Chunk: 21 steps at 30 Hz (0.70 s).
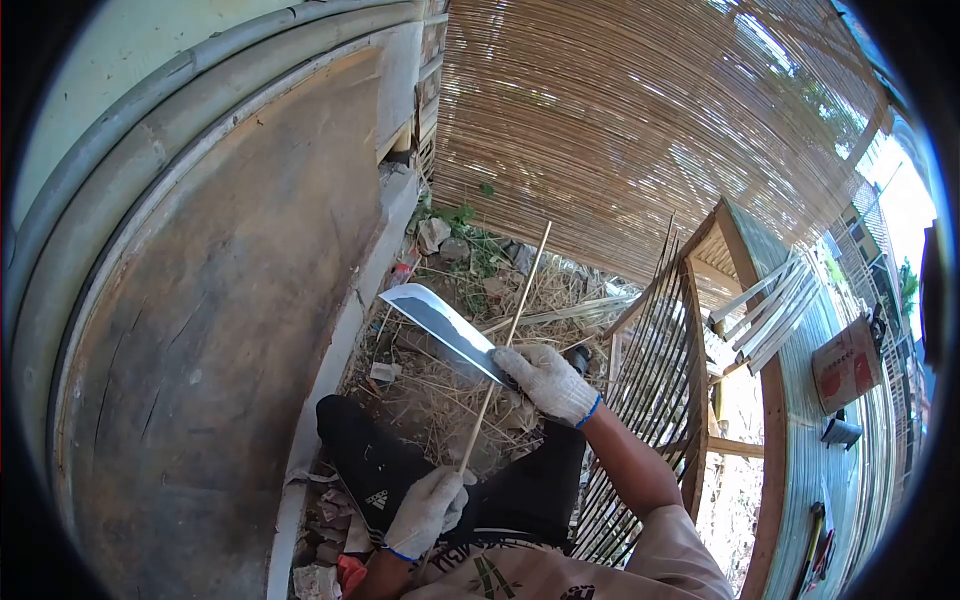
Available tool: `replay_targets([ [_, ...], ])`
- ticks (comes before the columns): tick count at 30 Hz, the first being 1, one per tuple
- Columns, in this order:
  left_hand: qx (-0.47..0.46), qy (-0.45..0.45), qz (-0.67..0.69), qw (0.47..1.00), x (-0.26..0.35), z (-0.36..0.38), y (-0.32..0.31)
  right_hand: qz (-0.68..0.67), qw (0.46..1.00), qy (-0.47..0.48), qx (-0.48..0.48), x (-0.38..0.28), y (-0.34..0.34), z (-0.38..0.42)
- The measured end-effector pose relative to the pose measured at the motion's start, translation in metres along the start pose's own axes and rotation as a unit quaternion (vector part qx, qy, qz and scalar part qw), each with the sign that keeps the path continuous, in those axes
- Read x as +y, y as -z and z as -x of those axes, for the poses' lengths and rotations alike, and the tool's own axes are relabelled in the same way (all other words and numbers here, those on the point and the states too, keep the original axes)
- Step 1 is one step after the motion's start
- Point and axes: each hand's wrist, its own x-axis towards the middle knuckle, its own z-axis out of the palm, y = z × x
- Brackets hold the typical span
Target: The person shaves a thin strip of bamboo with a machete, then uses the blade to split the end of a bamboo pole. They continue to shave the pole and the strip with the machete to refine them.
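Note:
My left hand (428,512), in a pale knit work glove, is closed around the lower part of a thin bamboo stick (530,280). The stick slants up and away, past my right hand. That right hand (550,385) wears a matching glove with a blue cuff edge and grips a machete (440,325). Its broad blade points to the upper left, and its base end meets or crosses the stick near my fingers; whether it cuts in cannot be made out. Most of the machete's handle is hidden in my glove.
Dry straw and bamboo shavings (440,410) litter the ground between my legs. A large wooden panel (220,280) stands at left, and a bamboo slat screen (580,120) behind. On the right are a slatted frame (650,390), bamboo strips (775,310) and a reddish bucket (845,365).

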Motion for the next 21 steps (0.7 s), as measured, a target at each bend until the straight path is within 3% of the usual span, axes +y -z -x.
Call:
replay_targets([
  [4,-0.005,0.005,-0.006,1.000,0.001,0.003,0.002,0.027,0.999,-0.019,-0.005,0.004,0.005,-0.005],
  [6,0.001,0.017,-0.016,1.000,0.001,0.007,0.003,0.032,0.999,0.024,0.003,0.007,0.008,-0.011],
  [9,0.000,0.053,-0.025,0.998,-0.002,0.018,0.007,-0.007,0.996,0.006,0.090,-0.002,0.029,-0.017],
  [14,-0.003,0.055,-0.043,0.998,-0.002,0.020,0.007,-0.035,0.992,0.035,0.119,0.002,0.048,-0.022],
  [18,0.008,0.014,-0.028,0.999,0.002,-0.002,0.002,-0.012,0.999,-0.032,-0.034,0.012,0.007,0.004],
  [21,0.032,-0.006,-0.054,0.998,0.013,-0.015,-0.006,0.005,0.993,-0.068,-0.095,0.007,-0.023,0.024],
])
